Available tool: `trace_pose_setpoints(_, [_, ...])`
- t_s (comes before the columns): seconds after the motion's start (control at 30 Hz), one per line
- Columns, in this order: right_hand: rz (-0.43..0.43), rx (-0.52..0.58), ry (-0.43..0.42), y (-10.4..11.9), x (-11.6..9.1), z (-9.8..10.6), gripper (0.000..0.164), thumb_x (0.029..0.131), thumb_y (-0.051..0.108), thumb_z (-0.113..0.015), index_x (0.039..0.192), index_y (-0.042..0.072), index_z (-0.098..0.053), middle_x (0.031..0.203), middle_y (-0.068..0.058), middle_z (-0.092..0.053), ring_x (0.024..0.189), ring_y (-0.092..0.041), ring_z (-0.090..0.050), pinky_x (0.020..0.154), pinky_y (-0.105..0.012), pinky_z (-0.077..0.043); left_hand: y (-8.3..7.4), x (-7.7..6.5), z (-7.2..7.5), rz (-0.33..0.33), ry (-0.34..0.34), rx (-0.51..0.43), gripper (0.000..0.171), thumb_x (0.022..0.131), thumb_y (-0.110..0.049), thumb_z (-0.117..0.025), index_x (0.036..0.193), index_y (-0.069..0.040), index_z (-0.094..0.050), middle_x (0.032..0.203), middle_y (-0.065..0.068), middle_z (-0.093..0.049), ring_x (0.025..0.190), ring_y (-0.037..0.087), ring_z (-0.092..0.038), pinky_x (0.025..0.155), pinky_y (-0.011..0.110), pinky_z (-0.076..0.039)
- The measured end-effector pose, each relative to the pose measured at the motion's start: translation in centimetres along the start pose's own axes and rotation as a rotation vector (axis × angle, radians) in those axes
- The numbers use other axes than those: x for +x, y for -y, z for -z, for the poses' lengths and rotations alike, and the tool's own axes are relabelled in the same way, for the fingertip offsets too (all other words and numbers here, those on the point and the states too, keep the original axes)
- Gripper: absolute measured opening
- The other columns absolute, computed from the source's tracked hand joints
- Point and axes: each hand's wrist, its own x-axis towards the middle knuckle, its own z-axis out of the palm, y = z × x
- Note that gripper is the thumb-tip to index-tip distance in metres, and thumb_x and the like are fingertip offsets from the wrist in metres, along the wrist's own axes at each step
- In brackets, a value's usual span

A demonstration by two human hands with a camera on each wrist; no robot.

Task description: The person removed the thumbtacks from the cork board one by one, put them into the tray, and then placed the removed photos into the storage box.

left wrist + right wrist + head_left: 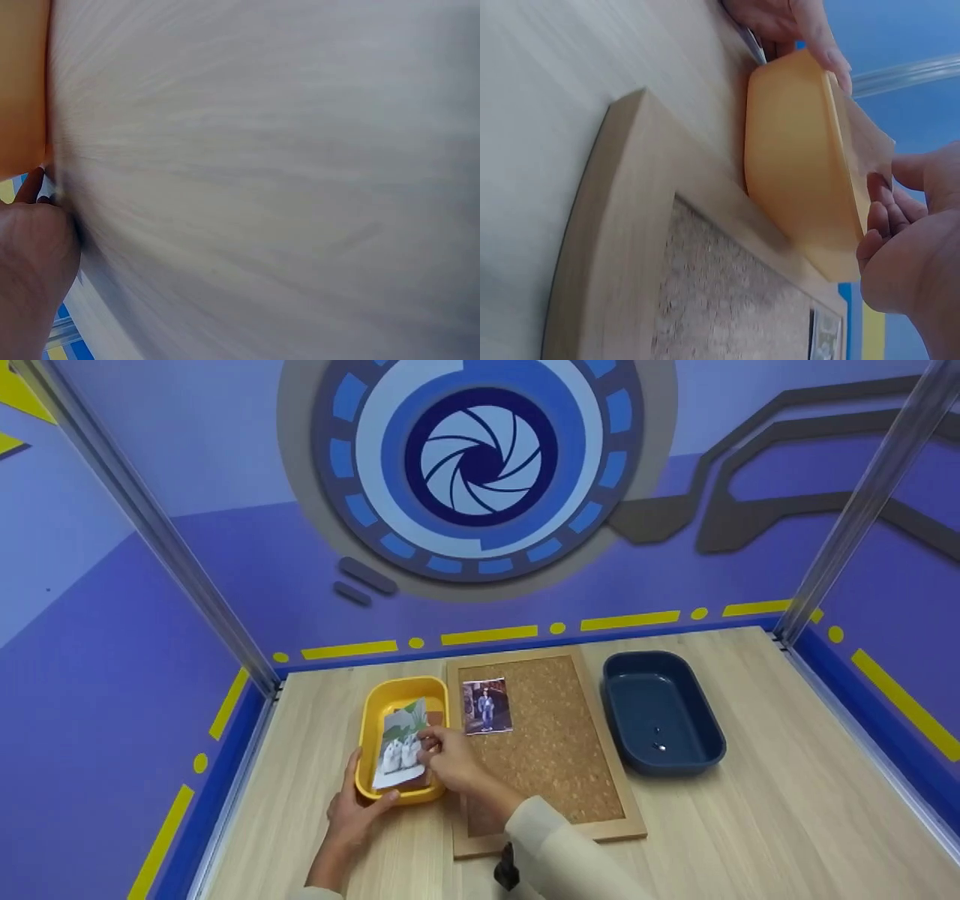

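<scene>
A yellow plastic bin (367,735) stands at the left of the table, with pictures inside. My left hand (351,814) grips its near left corner, thumb over the rim and fingers along the outer wall. My right hand (452,760) reaches over the bin's right side and pinches the edge of a photo (401,750) showing pale, rounded animals against green leaves. In the right wrist view, the photo (866,139) rises at a slant above the bin's rim, between thumb and fingers. A brownish picture (435,718) lies beneath it, mostly hidden.
Right of the bin lies a wood-framed cork board (555,735), with a photo of a standing person (487,706) at its upper left. Farther right stands a dark blue bin (664,660) holding a few small shiny pieces (659,747). A patterned wall (480,615) closes off the back.
</scene>
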Motion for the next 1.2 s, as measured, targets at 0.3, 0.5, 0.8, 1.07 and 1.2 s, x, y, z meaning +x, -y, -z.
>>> trace_pose_setpoints(0.3, [-0.06, -0.255, 0.029, 0.8, -0.1, -0.9, 0.036, 0.1, 0.002, -0.065, 0.136, 0.007, -0.068, 0.114, -0.007, -0.072, 0.083, -0.013, -0.064, 0.064, -0.023, -0.058, -0.4, -0.1, -0.4, 0.045, -0.01, -0.011, 0.124, 0.082, -0.067, -0.083, 0.172, -0.038, -0.003, 0.176, 0.015, -0.025, 0.153, 0.048, -0.018, 0.126, 0.079, -0.013])
trace_pose_setpoints(0.5, [-0.068, -0.451, 0.035, 1.0, -0.5, -1.0, 0.036, 0.101, 0.008, -0.067, 0.137, 0.011, -0.071, 0.123, -0.004, -0.072, 0.104, -0.017, -0.061, 0.09, -0.036, -0.06, -0.3, -0.1, -0.5, 0.042, -0.016, -0.015, 0.122, 0.084, -0.063, -0.083, 0.173, -0.036, -0.004, 0.176, 0.015, -0.027, 0.153, 0.048, -0.02, 0.126, 0.079, -0.014])
trace_pose_setpoints(0.8, [0.032, -0.454, -0.047, 0.7, -0.4, -0.3, 0.028, 0.1, 0.004, -0.067, 0.126, 0.006, -0.076, 0.119, -0.006, -0.067, 0.107, -0.019, -0.057, 0.101, -0.043, -0.057, -0.5, 0.1, -0.5, 0.086, -0.009, -0.037, 0.118, 0.087, -0.059, -0.083, 0.172, -0.039, -0.003, 0.177, 0.014, -0.023, 0.155, 0.047, -0.015, 0.127, 0.08, -0.01])
trace_pose_setpoints(1.07, [0.007, -0.358, -0.07, 0.1, -0.5, 0.7, 0.02, 0.103, 0.01, -0.066, 0.12, 0.008, -0.076, 0.117, -0.004, -0.066, 0.106, -0.017, -0.057, 0.099, -0.04, -0.059, -0.5, 0.0, -0.5, 0.09, -0.022, -0.023, 0.113, 0.092, -0.053, -0.081, 0.172, -0.041, -0.001, 0.176, 0.015, -0.024, 0.155, 0.047, -0.017, 0.128, 0.079, -0.011])
trace_pose_setpoints(1.2, [0.036, -0.327, -0.115, -0.2, -0.6, 1.2, 0.021, 0.103, 0.011, -0.065, 0.12, 0.008, -0.076, 0.115, -0.004, -0.071, 0.103, -0.015, -0.06, 0.093, -0.037, -0.06, -0.4, 0.0, -0.4, 0.094, -0.016, -0.026, 0.114, 0.092, -0.052, -0.081, 0.172, -0.04, -0.001, 0.177, 0.014, -0.022, 0.156, 0.047, -0.015, 0.128, 0.079, -0.009])
